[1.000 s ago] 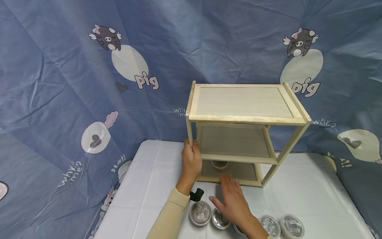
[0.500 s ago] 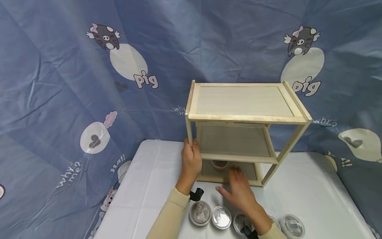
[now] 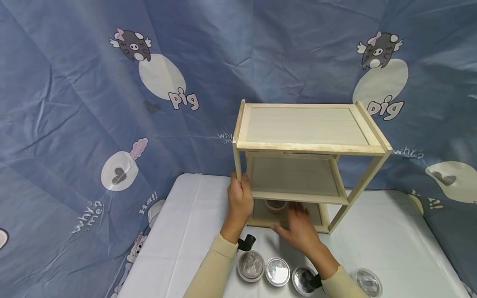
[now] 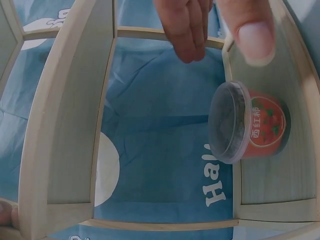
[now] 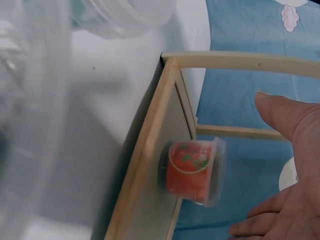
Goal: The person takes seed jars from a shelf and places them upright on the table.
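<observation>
My left hand [image 3: 239, 198] grips the front left post of a pale wooden three-tier shelf [image 3: 309, 148]; a bit of its fingers shows at the lower left edge of the left wrist view. My right hand [image 3: 302, 227] reaches over the front rail of the bottom tier. Its fingers are extended and thumb spread [image 5: 287, 175], with nothing held. Just left of it a small round plastic tub [image 4: 252, 122] with a clear lid and red tomato label stands on the bottom tier [image 4: 265, 182], apart from the hand. The middle tier partly covers it in the head view.
In front of the shelf, on a white-covered table [image 3: 201, 215], stand several lidded round tubs, including one by the left wrist [image 3: 251, 266], a middle tub [image 3: 277, 272] and one far right [image 3: 367, 282]. Blue printed cloth [image 3: 208, 62] hangs behind.
My right hand has moved right and deeper over the bottom tier, away from the tomato-labelled tub, uncovering tubs on the table. My left hand keeps its grip on the post.
</observation>
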A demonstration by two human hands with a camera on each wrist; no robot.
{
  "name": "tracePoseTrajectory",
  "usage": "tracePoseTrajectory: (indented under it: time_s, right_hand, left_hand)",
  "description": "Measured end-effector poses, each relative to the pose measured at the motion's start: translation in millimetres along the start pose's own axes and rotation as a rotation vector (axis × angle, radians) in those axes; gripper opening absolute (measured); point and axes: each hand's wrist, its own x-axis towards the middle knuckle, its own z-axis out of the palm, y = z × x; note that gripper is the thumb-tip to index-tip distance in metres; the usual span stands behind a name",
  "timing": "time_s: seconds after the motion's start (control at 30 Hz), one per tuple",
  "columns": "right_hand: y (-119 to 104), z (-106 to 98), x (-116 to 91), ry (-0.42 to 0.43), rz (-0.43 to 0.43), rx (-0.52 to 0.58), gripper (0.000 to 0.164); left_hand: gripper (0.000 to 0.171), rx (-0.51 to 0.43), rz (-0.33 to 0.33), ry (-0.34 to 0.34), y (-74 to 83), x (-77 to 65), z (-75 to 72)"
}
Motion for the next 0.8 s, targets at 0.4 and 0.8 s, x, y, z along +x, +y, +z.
tracePoseTrajectory:
  time_s: [0.4, 0.8]
  right_hand:
    - [2.5, 5.5, 15.1, -0.117, 0.119, 0.026, 0.097]
    - [11.7, 17.5, 24.5, -0.221, 0.201, 0.083, 0.099]
  left_hand:
    - [0.025, 0.011, -0.017, -0.007, -1.5, -0.7, 0.2]
    - [0.022, 0.000, 0.032, 0.026, -1.6, 1.5, 1.3]
